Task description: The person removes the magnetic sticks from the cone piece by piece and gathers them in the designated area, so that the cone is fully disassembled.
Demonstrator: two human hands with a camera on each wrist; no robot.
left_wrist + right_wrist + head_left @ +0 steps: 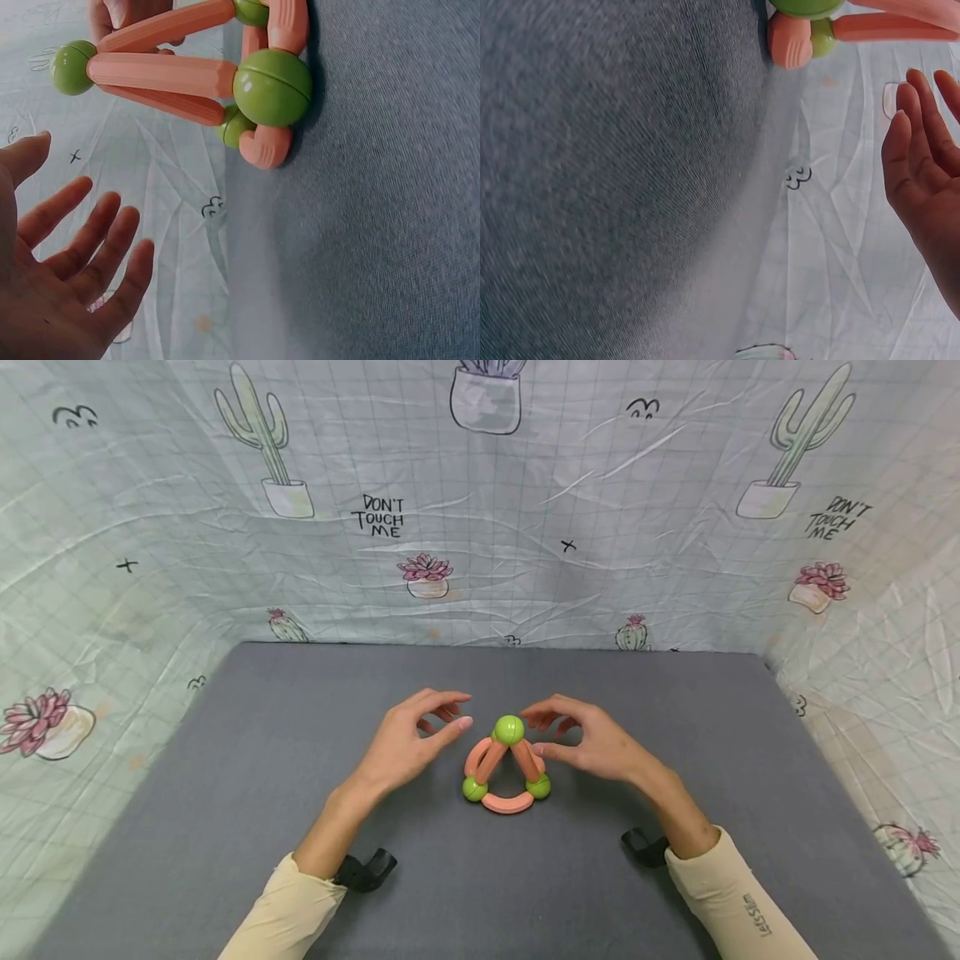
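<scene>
A pyramid of orange rods and green balls point(491, 763), like a magnetic building toy, stands on the table in front of me. One green ball point(509, 729) forms its peak; straight rods slope down to lower balls, joined round the base by curved rods point(507, 804). To its left, my left hand point(405, 742) hovers with loosely bent fingers, apart from the toy and holding nothing. On the other side is my right hand point(596, 742), fingers loosely bent and nothing held. Its thumb tip overlaps the toy's right edge in the head view; whether it touches I cannot tell.
A grey cloth-covered table point(225, 827) lies beneath everything. Behind it and at both sides hangs a pale curtain point(337, 452) printed with cacti. Black straps point(367, 870) show at both wrists, beside the cream sleeves point(288, 910).
</scene>
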